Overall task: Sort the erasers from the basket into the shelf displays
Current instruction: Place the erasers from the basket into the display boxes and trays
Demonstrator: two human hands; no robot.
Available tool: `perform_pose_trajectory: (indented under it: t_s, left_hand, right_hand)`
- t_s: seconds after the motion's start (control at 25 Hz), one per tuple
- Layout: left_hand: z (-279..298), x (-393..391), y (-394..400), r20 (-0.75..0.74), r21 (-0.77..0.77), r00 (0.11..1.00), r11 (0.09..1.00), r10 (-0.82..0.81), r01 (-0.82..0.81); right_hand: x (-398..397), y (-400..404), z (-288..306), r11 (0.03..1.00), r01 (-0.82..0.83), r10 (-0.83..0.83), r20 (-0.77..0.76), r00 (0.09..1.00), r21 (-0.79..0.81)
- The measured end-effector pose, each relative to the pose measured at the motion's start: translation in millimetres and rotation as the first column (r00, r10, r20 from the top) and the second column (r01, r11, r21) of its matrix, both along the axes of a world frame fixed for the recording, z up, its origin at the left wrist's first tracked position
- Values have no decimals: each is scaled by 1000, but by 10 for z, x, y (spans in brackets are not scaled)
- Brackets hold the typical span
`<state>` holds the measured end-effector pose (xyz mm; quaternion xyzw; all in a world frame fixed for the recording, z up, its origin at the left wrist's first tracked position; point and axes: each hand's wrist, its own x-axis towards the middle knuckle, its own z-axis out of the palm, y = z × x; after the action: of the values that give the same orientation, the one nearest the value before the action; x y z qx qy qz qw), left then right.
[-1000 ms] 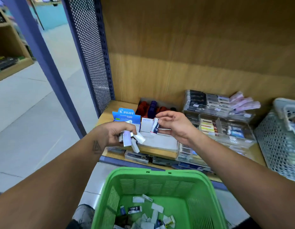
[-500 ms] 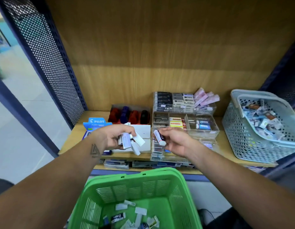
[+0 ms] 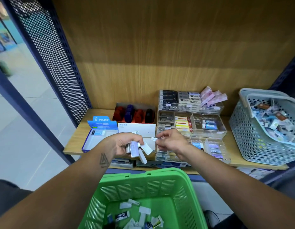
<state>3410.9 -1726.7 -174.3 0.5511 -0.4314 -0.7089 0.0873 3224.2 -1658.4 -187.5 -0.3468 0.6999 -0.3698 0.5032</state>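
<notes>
White eraser (image 3: 153, 139), small, now pinched at the fingertips of the right hand (image 3: 170, 141), held just above the front edge of the white carton (image 3: 136, 128). Half a second ago the same hand held a dark-banded eraser lower, against the acrylic display (image 3: 207, 128); that one is no longer in the fingers. Where it went cannot be told.

Left hand (image 3: 125, 143) unchanged: curled round a fanned bundle of erasers (image 3: 139, 150), several sticking out below the fingers.

Head view has settled square on the shelf (image 3: 74, 142); grey basket (image 3: 242, 129) at right in full view, heaped with mixed stock.

Judgement: one piece likely placed, next one drawn from the bundle and being matched to a compartment. Green basket (image 3: 143, 180) below holds many loose erasers, so sorting is far from done.
</notes>
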Motion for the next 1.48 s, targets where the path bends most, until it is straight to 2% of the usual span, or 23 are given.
perform_pose_trajectory:
  t_s: [0.16, 0.28, 0.36, 0.52, 0.84, 1.08, 1.24, 1.48]
  left_hand:
    - [12, 98, 12, -7, 2, 1000, 1000, -13, 13]
    - [12, 193, 2, -24, 3, 1000, 1000, 2, -2]
    - [32, 270, 7, -31, -2, 999, 1000, 11, -11]
    - [42, 450, -1, -14, -5, 998, 998, 64, -64]
    - [24, 649, -64, -28, 6, 985, 986, 168, -168]
    - [-31, 514, -173, -54, 46, 977, 978, 208, -205]
    - [-42, 306, -180, -76, 32, 976, 979, 205, -203]
    - [-8, 275, -171, -60, 23, 984, 985, 171, -169]
  right_hand:
    - [227, -103, -14, 994, -109, 107, -81, 991, -13]
    - [311, -154, 2, 972, -221, 182, -340, 923, -79]
    - [380, -220, -27, 965, -246, 183, -428, 885, -96]
    - [545, -346, -95, 971, -199, 140, -355, 924, -135]
    - [605, -369, -39, 926, -162, 76, -252, 965, -341]
    - [326, -284, 32, 931, -150, 45, -301, 953, -333]
    - [91, -151, 99, 934, -73, 9, -183, 983, -350]
    - [18, -118, 100, 926, -98, 26, -198, 980, -365]
